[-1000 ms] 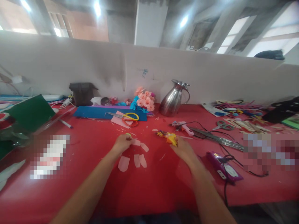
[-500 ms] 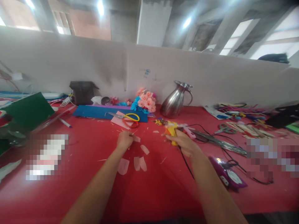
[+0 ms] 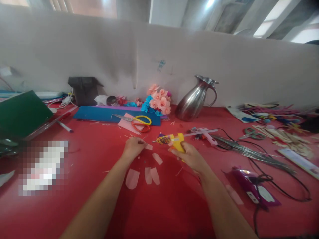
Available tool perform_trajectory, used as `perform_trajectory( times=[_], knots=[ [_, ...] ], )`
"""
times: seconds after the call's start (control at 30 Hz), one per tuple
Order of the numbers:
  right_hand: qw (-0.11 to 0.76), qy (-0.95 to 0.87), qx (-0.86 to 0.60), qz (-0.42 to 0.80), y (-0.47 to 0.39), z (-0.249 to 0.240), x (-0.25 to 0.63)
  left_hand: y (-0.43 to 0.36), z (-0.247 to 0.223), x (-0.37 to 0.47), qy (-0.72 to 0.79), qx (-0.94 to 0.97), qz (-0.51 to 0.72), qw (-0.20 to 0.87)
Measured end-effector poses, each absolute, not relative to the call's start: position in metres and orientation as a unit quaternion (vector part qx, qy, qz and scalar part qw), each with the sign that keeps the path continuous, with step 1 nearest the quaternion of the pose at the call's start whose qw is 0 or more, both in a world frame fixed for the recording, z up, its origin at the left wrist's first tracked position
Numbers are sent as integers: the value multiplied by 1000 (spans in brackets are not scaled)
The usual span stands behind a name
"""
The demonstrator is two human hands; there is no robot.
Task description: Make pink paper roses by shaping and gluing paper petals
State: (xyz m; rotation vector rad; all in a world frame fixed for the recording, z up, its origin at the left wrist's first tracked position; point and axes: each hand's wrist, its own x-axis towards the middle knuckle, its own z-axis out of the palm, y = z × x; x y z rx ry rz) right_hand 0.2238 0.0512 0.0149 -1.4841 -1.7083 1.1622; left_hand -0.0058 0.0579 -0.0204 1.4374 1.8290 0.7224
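Note:
My right hand [image 3: 190, 155] is wrapped round the handle of a yellow glue gun [image 3: 177, 142], whose nozzle points left toward my other hand. My left hand [image 3: 134, 147] is closed in a pinch at the edge of a small pink paper piece [image 3: 149, 146] on the red table. Several cut pink petals lie just below and to the right of it, among them a wide petal [image 3: 132, 178] and a narrow one [image 3: 157, 158]. Scissors [image 3: 137, 119] with yellow and red handles rest on a blue sheet [image 3: 99, 114] and pink paper.
Paper flowers [image 3: 160, 101] and a steel jug [image 3: 195, 99] stand near the wall. At the right are a pink glue gun [image 3: 210, 137], a bundle of wires [image 3: 249, 152], green scissors [image 3: 253, 133] and a purple device [image 3: 254, 187] with a black cord. A green board [image 3: 25, 114] leans at left.
The yellow glue gun in my right hand has moved left, closer to my left hand, and its nozzle now shows clearly. The view has tilted down. My left hand keeps its pinch.

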Motion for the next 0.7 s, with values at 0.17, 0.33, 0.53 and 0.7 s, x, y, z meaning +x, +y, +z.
perform_trajectory(
  times=[0.17, 0.33, 0.53, 0.7],
  knots=[
    [289, -654, -533, 453, 52, 12, 221, 60, -22, -6, 710, 544, 284, 345],
    [278, -687, -506, 441, 50, 12, 217, 62, -24, -5, 702, 555, 286, 343],
    [248, -709, -519, 408, 49, 6, 217, 62, -20, -5, 701, 552, 284, 350],
    [234, -725, -545, 351, 49, 1, 217, 60, -19, -4, 694, 546, 297, 364]
  ],
)
